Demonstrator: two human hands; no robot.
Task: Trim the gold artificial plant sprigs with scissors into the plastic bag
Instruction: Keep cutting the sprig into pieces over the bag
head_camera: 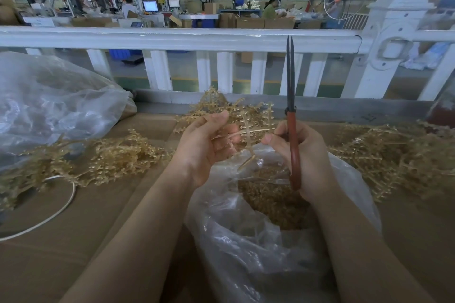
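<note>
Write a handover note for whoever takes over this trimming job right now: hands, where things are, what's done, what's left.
Left hand: pinches a gold sprig above the open plastic bag.
Right hand: grip round the red-handled scissors, blades together and pointing up, away from the sprig; its fingertips also touch the sprig's stem.
Done: a mass of gold trimmings already lies in the bag.
Left: the held sprig is uncut; untrimmed sprigs lie in the left pile and the right pile on the cardboard-covered table.
</note>
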